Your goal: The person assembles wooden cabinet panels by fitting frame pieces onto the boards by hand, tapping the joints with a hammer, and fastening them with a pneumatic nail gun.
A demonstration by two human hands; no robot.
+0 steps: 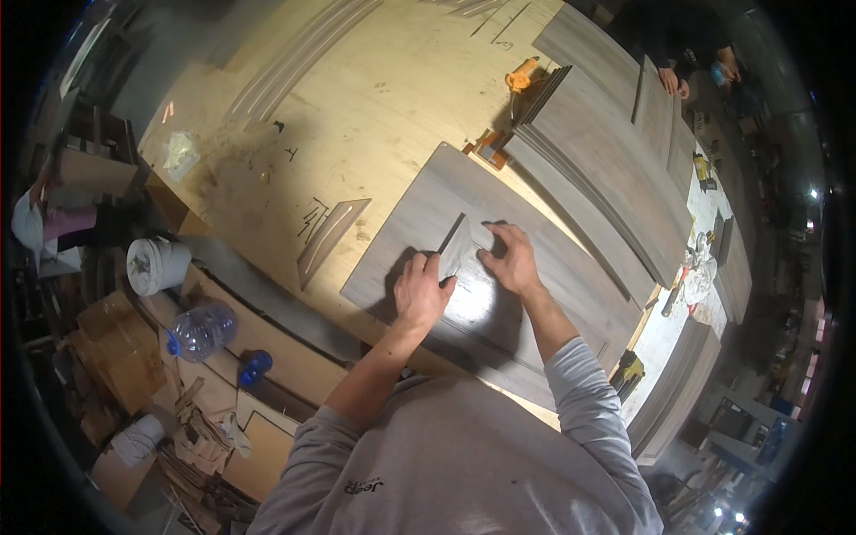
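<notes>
A large grey wood-grain panel [419,201] lies on the table in front of me. My left hand [423,290] is closed on the near end of a short grey strip of wood [456,242] that is tilted on edge over the panel. Just right of the strip is my right hand [512,260], with its thumb and index finger bent and apart at the panel's surface. Nothing is clearly visible between those fingers. The light throws a bright reflection on the panel below my hands.
Stacked grey boards [597,169] lie to the right, beside an orange tool [523,75]. A short trim piece [333,241] rests on the plywood table [357,116]. A white bucket [159,267] and a clear bottle [203,330] stand left. Another person's hands [673,82] touch boards at far right.
</notes>
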